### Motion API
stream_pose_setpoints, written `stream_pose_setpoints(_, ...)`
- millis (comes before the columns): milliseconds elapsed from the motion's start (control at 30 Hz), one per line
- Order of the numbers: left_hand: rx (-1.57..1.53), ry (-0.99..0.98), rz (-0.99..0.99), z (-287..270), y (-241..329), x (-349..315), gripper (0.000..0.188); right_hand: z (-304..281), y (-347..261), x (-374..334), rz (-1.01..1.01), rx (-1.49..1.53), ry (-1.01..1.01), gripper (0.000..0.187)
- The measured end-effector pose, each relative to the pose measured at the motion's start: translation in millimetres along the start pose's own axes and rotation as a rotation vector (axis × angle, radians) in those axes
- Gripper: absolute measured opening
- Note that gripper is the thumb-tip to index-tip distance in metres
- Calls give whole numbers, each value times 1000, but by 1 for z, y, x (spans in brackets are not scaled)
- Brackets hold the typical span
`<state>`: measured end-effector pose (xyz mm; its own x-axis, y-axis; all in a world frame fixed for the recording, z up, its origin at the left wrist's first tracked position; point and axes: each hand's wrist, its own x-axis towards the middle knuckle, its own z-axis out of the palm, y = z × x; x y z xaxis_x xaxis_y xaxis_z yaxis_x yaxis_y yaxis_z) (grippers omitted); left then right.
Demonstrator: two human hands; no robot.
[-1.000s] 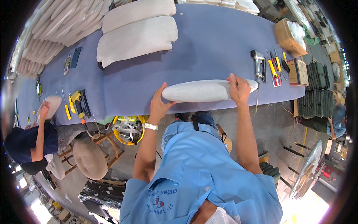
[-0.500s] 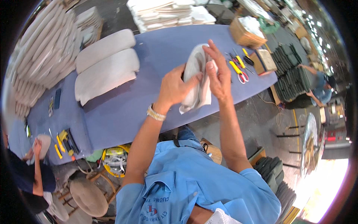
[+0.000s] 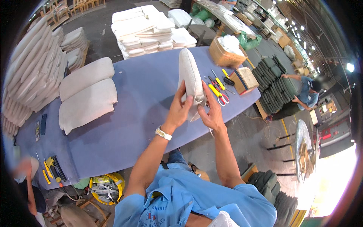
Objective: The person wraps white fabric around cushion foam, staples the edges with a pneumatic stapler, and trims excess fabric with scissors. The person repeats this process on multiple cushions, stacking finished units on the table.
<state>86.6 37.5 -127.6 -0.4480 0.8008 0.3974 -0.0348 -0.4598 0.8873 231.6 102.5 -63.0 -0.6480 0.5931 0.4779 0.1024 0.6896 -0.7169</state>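
Note:
Above the blue-covered table I hold up a light beige fabric-covered cushion, its narrow seamed edge turned toward me. My left hand grips its lower left side, fingers wrapped behind and thumb on the fabric. At the lower right, my right hand pinches the gathered cloth at the cushion's near end, where a loose flap hangs down. Two similar beige cushions, a far one and a near one, lie side by side on the table to the left.
Scissors and other yellow-handled tools lie right on the blue table, near a small box and a carton. Cushion stacks stand beyond. A staple gun lies lower left. Two people work at the sides.
The cushion has turned from a folded, open-sided view to edge-on, upright. My right hand has come down from its top to the near end. The head view has shifted.

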Motion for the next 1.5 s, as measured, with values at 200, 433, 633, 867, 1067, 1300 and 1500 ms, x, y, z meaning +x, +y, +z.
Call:
stream_pose_setpoints(200, 252, -6, 142, 25, -25, 18, 109, -15, 31, 67, -163, -148, 120, 66)
stream_pose_setpoints(433, 536, 251, 177, 53, -48, 56, 74, -36, 69, 121, -327, -172, 103, 68)
stream_pose_setpoints(633, 822, 368, 167, 42, -32, 92, 38, -36, 95, 163, -454, -128, 178, 71)
stream_pose_setpoints(867, 976, 385, 68, 29, 20, 134, 32, -11, 103, 217, -430, 13, 191, 28)
stream_pose_setpoints(1067, 1011, 500, -356, -25, -74, 119, 42, 98, 190, 220, 101, 221, -84, 18)
stream_pose_setpoints(1300, 940, 569, -552, -52, -109, 181, 41, 149, 231, 260, 163, 83, -180, 21)
stream_pose_setpoints(1500, 758, 750, -499, -60, -142, 201, 45, 185, 256, 254, 452, 241, -101, 22)
